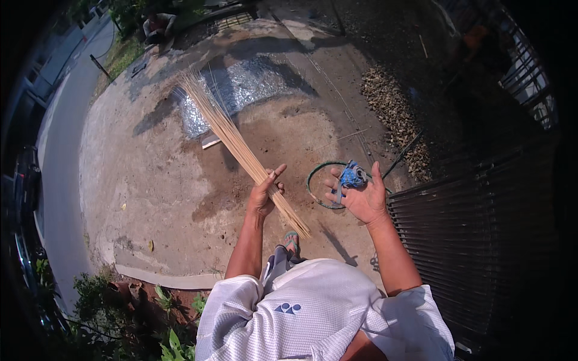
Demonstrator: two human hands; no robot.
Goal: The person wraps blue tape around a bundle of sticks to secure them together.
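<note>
My left hand (264, 194) is closed round the lower part of a long bundle of thin, pale sticks, like the ribs of a stick broom (232, 137). The bundle slants up to the left, its tips fanning out at the far end, its butt ends pointing toward my foot. Palm up, my right hand (368, 203) carries a small crumpled blue and grey roll of strip material (352, 175). A loose grey end hangs down across the fingers, which are spread rather than wrapped tight. The roll's exact kind cannot be made out. The two hands are apart.
A green hose (310, 179) loops on the ground beyond my right hand. A shiny silver sheet (256, 79) lies farther off, and a heap of stones (391, 105) to its right. A dark slatted gate (448, 219) stands close on my right. Someone (158, 29) sits far left.
</note>
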